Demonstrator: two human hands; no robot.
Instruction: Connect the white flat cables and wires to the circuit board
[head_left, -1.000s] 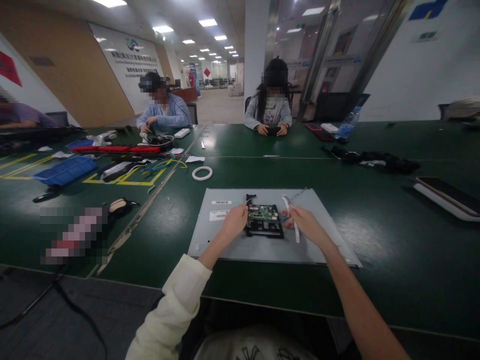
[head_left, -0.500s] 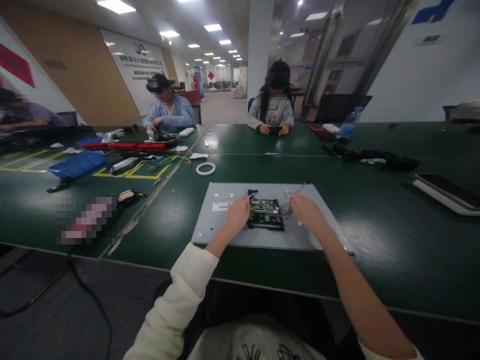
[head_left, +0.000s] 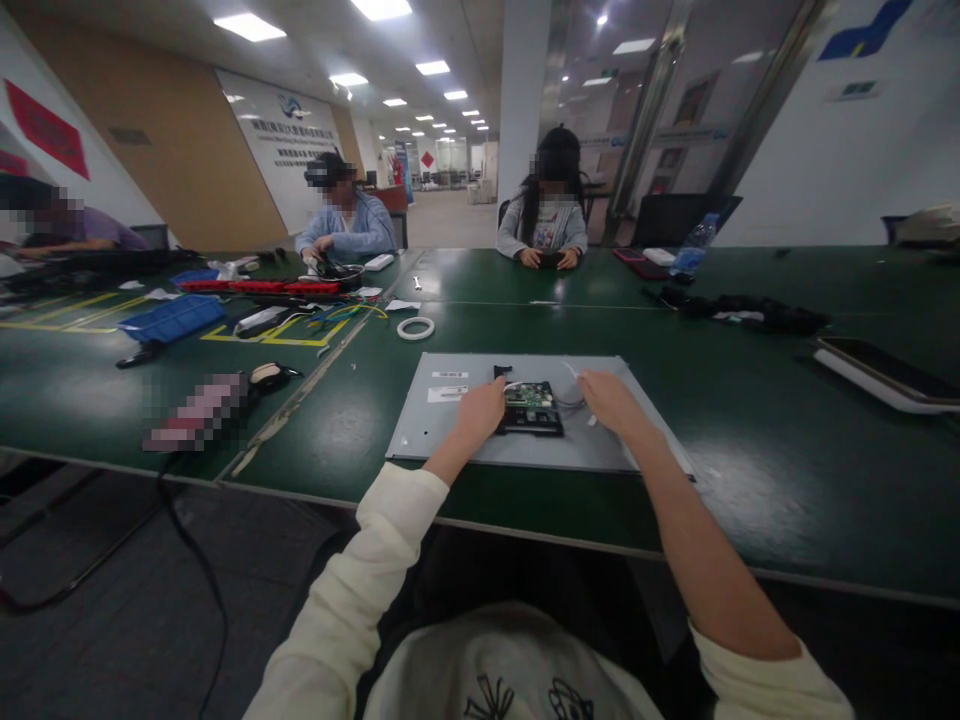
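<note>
A flat grey panel (head_left: pixel 420 425) lies on the green table, with white labels at its upper left. On its middle sits a green circuit board (head_left: pixel 534 394) in a black frame (head_left: pixel 531 422). My left hand (head_left: pixel 480 408), fingers closed, is at the left edge of the board, and a thin white strip shows by its fingertips. My right hand (head_left: pixel 606 398) is closed in a pinch on a thin white strip (head_left: pixel 570 369), right of the board. Grey cables (head_left: pixel 570 397) run between the board and my right hand.
A white ring (head_left: pixel 415 328) lies beyond the panel. Left are a blue tray (head_left: pixel 176 318), a red strip (head_left: pixel 277 286) and coloured wires. A phone (head_left: pixel 885 370) on a white object and a bottle (head_left: pixel 694 247) are right. Two people (head_left: pixel 349 225) (head_left: pixel 544 225) sit opposite; another is far left.
The view has shifted slightly, so the panel appears higher. My left hand has moved a little onto the board's left edge, and its white strip now lies lower, across the board.
</note>
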